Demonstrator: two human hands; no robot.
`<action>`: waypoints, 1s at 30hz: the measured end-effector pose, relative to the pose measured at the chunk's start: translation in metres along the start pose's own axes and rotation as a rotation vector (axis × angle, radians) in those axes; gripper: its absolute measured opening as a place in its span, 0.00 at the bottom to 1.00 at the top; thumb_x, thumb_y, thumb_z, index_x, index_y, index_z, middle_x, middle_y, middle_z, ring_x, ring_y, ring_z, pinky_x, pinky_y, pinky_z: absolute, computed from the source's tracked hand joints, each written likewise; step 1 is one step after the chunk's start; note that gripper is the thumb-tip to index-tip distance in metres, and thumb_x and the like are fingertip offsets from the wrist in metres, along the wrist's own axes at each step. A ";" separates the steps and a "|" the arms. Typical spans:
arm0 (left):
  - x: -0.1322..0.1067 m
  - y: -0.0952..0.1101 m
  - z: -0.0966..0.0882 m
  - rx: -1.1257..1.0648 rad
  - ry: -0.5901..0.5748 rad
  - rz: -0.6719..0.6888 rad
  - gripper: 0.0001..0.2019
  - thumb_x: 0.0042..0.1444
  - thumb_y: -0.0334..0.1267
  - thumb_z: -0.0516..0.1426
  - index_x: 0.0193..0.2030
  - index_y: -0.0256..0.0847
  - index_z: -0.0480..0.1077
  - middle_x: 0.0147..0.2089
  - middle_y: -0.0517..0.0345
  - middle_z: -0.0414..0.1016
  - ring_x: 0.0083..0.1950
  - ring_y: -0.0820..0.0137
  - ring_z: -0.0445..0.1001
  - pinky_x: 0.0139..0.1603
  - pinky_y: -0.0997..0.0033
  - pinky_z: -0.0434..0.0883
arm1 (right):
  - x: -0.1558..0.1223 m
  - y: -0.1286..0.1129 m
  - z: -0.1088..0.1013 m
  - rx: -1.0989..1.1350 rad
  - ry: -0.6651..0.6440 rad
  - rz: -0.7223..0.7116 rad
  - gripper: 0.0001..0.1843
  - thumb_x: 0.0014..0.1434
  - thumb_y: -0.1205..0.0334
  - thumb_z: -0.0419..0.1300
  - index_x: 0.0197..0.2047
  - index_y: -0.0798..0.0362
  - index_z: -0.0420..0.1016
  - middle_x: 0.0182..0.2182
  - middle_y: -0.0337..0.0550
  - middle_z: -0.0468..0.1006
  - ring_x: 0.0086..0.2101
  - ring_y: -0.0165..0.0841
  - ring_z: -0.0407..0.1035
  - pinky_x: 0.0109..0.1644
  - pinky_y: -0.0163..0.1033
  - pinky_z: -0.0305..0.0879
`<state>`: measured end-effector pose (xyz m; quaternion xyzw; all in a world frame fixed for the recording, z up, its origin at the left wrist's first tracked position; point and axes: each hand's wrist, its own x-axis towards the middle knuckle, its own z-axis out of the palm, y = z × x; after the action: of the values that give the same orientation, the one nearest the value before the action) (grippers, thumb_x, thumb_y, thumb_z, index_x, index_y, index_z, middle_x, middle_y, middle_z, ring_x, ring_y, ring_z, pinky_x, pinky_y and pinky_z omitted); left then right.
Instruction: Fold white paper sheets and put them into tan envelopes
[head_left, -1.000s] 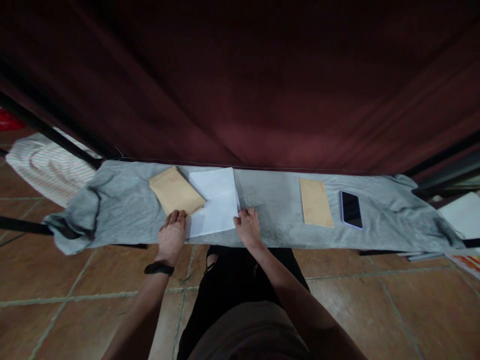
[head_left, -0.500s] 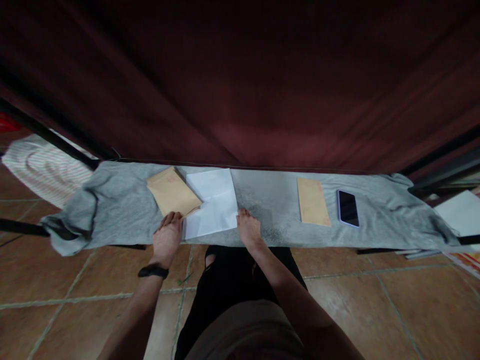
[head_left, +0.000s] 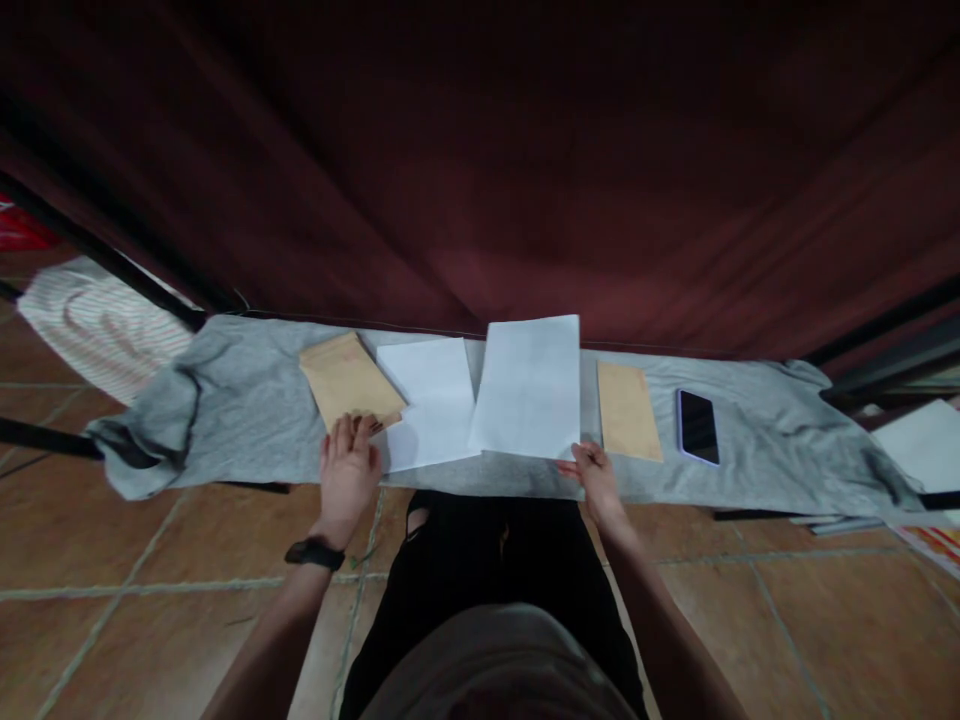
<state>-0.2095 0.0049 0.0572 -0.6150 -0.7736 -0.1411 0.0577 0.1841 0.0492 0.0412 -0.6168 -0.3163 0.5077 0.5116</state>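
My right hand (head_left: 596, 478) pinches the lower right corner of a white sheet of paper (head_left: 531, 385), which is lifted at a slant over the bench. Beneath and left of it lie more white sheets (head_left: 431, 400). My left hand (head_left: 349, 475), with a dark band at the wrist, rests with its fingers laid on the lower end of a small stack of brown envelopes (head_left: 345, 380). That stack overlaps the left edge of the white sheets. A single brown envelope (head_left: 628, 410) lies flat to the right of my right hand.
A phone (head_left: 697, 427) in a purple case lies right of the single envelope. Grey cloth (head_left: 247, 400) covers the narrow bench. A dark red curtain (head_left: 480, 200) hangs along its back edge. Striped cloth (head_left: 105, 325) is at the far left, white paper (head_left: 922, 445) at the far right.
My right hand has moved right, drawing a white sheet up and off the others. My left hand stays on the envelopes, its fingers slightly shifted.
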 end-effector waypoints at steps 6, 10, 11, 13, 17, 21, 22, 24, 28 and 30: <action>-0.005 0.102 0.022 -0.173 -0.109 0.600 0.22 0.70 0.36 0.46 0.68 0.40 0.66 0.73 0.50 0.65 0.76 0.62 0.56 0.77 0.51 0.52 | -0.005 0.016 -0.054 0.069 0.072 0.126 0.32 0.35 0.42 0.75 0.37 0.48 0.68 0.23 0.33 0.77 0.22 0.35 0.76 0.25 0.38 0.74; 0.008 0.142 0.035 -0.135 -0.141 0.744 0.19 0.69 0.32 0.47 0.59 0.37 0.74 0.61 0.49 0.77 0.70 0.61 0.66 0.77 0.51 0.53 | -0.002 0.012 -0.059 0.028 0.061 0.107 0.31 0.34 0.42 0.74 0.37 0.51 0.72 0.22 0.34 0.78 0.20 0.33 0.73 0.23 0.37 0.72; 0.011 0.145 0.036 -0.112 -0.131 0.746 0.18 0.68 0.31 0.48 0.57 0.36 0.75 0.58 0.48 0.79 0.69 0.60 0.68 0.77 0.50 0.54 | -0.001 0.011 -0.060 -0.006 0.045 0.101 0.29 0.35 0.42 0.73 0.37 0.51 0.73 0.22 0.34 0.78 0.19 0.32 0.72 0.23 0.37 0.71; 0.016 0.145 0.035 -0.073 -0.112 0.758 0.17 0.66 0.29 0.49 0.54 0.36 0.76 0.54 0.47 0.80 0.66 0.59 0.71 0.77 0.50 0.55 | 0.001 0.008 -0.061 -0.083 0.007 0.081 0.25 0.39 0.44 0.71 0.36 0.51 0.75 0.20 0.34 0.77 0.18 0.31 0.70 0.21 0.36 0.69; 0.018 0.141 0.028 -0.040 -0.118 0.772 0.14 0.62 0.29 0.53 0.49 0.37 0.77 0.49 0.46 0.80 0.59 0.57 0.75 0.75 0.49 0.58 | 0.006 0.008 -0.063 -0.202 -0.043 0.047 0.18 0.46 0.48 0.64 0.37 0.51 0.74 0.20 0.35 0.76 0.19 0.32 0.70 0.21 0.36 0.68; 0.013 0.141 0.021 -0.008 -0.160 0.734 0.12 0.60 0.28 0.54 0.46 0.39 0.77 0.46 0.47 0.79 0.55 0.57 0.75 0.72 0.51 0.61 | 0.010 0.008 -0.063 -0.243 -0.043 0.043 0.16 0.50 0.50 0.60 0.39 0.51 0.74 0.21 0.35 0.75 0.20 0.33 0.70 0.22 0.37 0.69; 0.011 0.140 0.020 -0.005 -0.164 0.716 0.12 0.60 0.28 0.54 0.46 0.39 0.76 0.46 0.47 0.79 0.55 0.57 0.75 0.72 0.51 0.61 | 0.011 0.008 -0.064 -0.253 -0.045 0.041 0.15 0.51 0.51 0.60 0.39 0.51 0.73 0.21 0.35 0.75 0.20 0.33 0.71 0.23 0.37 0.70; 0.007 0.138 0.018 -0.007 -0.167 0.678 0.12 0.60 0.28 0.54 0.45 0.40 0.76 0.46 0.47 0.79 0.55 0.56 0.75 0.70 0.51 0.62 | 0.012 0.008 -0.064 -0.282 -0.052 0.036 0.15 0.53 0.52 0.58 0.40 0.52 0.73 0.23 0.36 0.75 0.20 0.33 0.71 0.24 0.37 0.70; -0.001 0.134 0.012 -0.025 -0.158 0.611 0.12 0.60 0.27 0.52 0.42 0.41 0.75 0.43 0.48 0.78 0.53 0.56 0.75 0.67 0.51 0.64 | 0.009 0.006 -0.068 -0.354 -0.072 0.028 0.12 0.58 0.54 0.57 0.41 0.52 0.75 0.23 0.35 0.74 0.21 0.33 0.71 0.25 0.35 0.68; -0.004 0.136 0.010 -0.026 -0.148 0.577 0.11 0.61 0.28 0.51 0.39 0.40 0.75 0.40 0.47 0.78 0.50 0.55 0.75 0.64 0.49 0.66 | 0.007 0.002 -0.070 -0.441 -0.088 0.003 0.11 0.61 0.54 0.57 0.38 0.52 0.76 0.22 0.36 0.74 0.23 0.33 0.73 0.28 0.35 0.67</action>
<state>-0.0764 0.0315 0.0669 -0.8187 -0.5673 -0.0837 0.0310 0.2524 0.0333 0.0342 -0.6914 -0.4407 0.4533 0.3496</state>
